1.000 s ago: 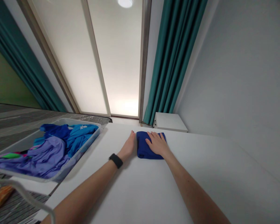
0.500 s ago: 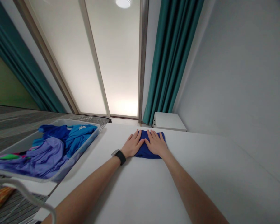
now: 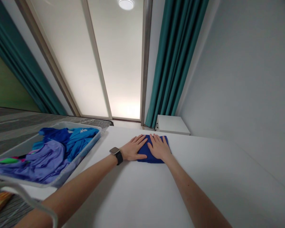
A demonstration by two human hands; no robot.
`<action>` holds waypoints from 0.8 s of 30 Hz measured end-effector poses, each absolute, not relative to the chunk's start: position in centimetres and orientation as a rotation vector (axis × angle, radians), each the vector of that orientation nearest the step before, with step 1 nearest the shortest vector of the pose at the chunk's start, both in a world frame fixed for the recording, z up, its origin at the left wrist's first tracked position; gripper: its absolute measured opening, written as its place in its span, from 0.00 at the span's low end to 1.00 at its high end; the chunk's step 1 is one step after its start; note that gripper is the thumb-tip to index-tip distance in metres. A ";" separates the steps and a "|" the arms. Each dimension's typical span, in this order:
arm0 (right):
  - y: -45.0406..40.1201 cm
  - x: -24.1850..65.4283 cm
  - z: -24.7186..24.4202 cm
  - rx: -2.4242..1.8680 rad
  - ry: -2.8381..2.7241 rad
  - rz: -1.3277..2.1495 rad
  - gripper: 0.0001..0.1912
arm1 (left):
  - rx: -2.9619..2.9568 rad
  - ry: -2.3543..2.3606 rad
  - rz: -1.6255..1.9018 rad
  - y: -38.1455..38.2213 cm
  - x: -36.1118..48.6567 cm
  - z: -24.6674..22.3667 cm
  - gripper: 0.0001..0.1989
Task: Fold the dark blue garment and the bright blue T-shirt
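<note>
A small folded dark blue cloth (image 3: 152, 155) lies on the white table (image 3: 142, 196) near its far edge. My left hand (image 3: 133, 148) is open, its fingertips and thumb over the cloth's left side and its palm mostly beside it. A watch with a black band is on that wrist. Across the cloth's right part, my right hand (image 3: 159, 147) rests flat, fingers spread and pointing away from me. Neither hand grips anything.
At the left, a translucent tub (image 3: 98, 136) holds blue and purple clothes (image 3: 47, 158). A pale curved tube (image 3: 26, 196) crosses the lower left corner. Beyond the table's far edge stands a white cabinet (image 3: 173, 124), with a teal curtain (image 3: 174, 63) behind it.
My left hand has turned to point more to the right, and its wrist and forearm have shifted left. My right hand stays almost in place on the cloth.
</note>
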State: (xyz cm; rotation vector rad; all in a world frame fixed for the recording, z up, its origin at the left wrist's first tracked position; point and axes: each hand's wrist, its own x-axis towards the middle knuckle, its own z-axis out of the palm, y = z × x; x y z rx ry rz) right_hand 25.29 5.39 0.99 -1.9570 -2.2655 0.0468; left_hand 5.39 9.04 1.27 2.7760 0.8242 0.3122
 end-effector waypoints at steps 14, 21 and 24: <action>8.1 30.9 4.0 -2.006 -1.993 0.349 0.32 | 2.702 0.922 0.542 9.6 2.4 2.1 0.32; 8.1 31.4 1.7 -2.087 -1.966 0.373 0.32 | 2.849 0.654 0.352 9.1 6.3 3.4 0.37; 7.8 30.4 0.7 -2.087 -2.010 0.354 0.33 | 2.790 0.731 0.353 9.1 6.3 2.5 0.34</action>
